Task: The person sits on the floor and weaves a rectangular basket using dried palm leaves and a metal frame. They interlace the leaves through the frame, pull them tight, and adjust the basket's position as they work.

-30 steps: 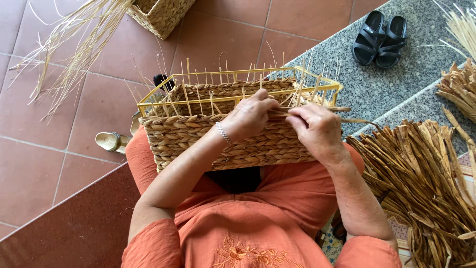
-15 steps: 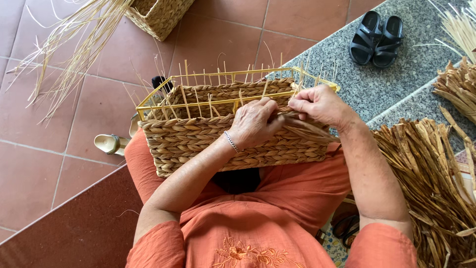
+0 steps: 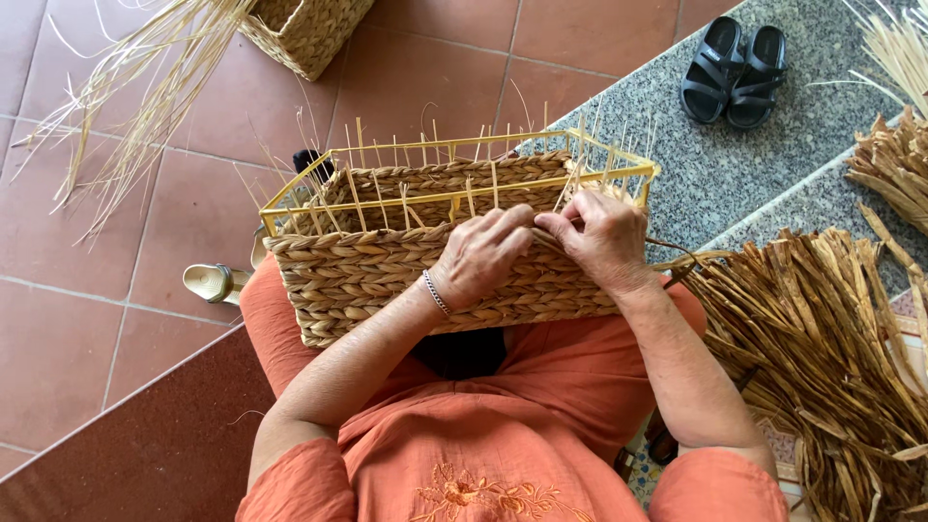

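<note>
Orange short-sleeved top [image 3: 503,464] with embroidered flower at chest, thin silver bracelet [image 3: 436,293] on left wrist
</note>
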